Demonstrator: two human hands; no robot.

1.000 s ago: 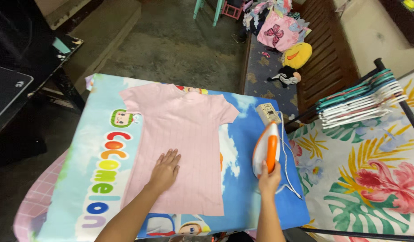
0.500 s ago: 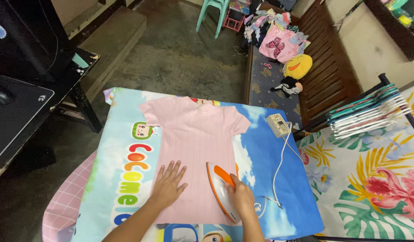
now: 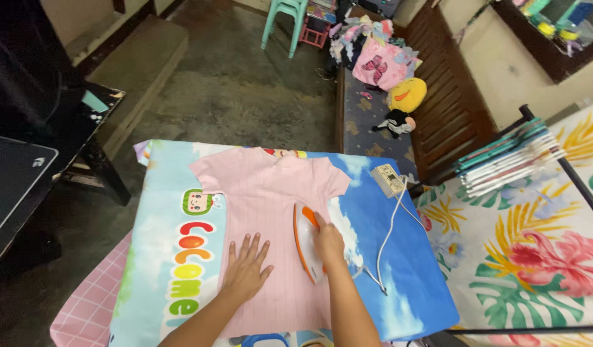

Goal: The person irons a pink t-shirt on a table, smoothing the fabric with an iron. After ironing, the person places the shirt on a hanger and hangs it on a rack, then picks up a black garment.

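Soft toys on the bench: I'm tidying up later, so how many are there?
2: a round yellow plush toy beside the clothes pile, and a small black-and-white plush toy just below it. Others may hide among the clothes.

iron's handle (image 3: 311, 222) hidden under right hand (image 3: 327, 239), shirt hem (image 3: 277, 321) blocked by forearms, cartoon blanket (image 3: 174, 257) cut off below
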